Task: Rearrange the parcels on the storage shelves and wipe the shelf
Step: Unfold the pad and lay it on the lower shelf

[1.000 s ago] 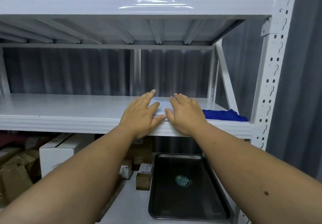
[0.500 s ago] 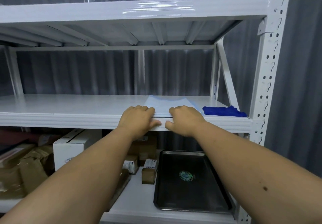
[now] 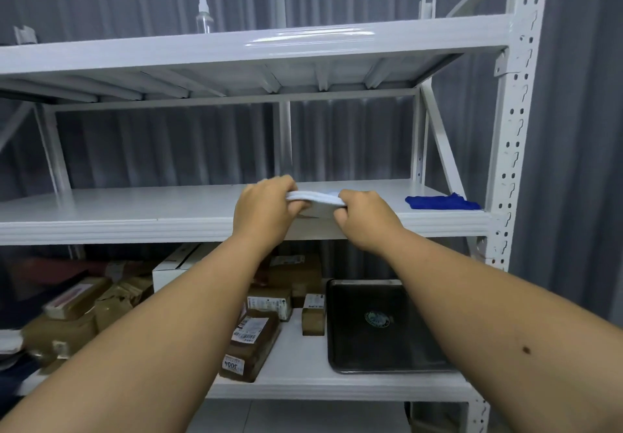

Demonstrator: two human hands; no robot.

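A pale blue-white folded cloth (image 3: pixel 315 199) is held between my two hands just above the front edge of the white middle shelf (image 3: pixel 151 210). My left hand (image 3: pixel 263 210) grips its left end and my right hand (image 3: pixel 362 216) grips its right end. A dark blue cloth (image 3: pixel 441 202) lies at the shelf's right end. Several brown and white parcels (image 3: pixel 251 345) crowd the left and middle of the lower shelf (image 3: pixel 303 375).
A black tray (image 3: pixel 381 328) lies on the lower shelf at the right. A clear spray bottle (image 3: pixel 204 16) stands on the top shelf (image 3: pixel 256 44). The perforated white upright (image 3: pixel 515 129) bounds the right side. Grey corrugated wall lies behind.
The pale cloth lay flat on the shelf under my palms; my hands have gathered it and lifted it off the surface. The camera view has drawn back and tilted up.
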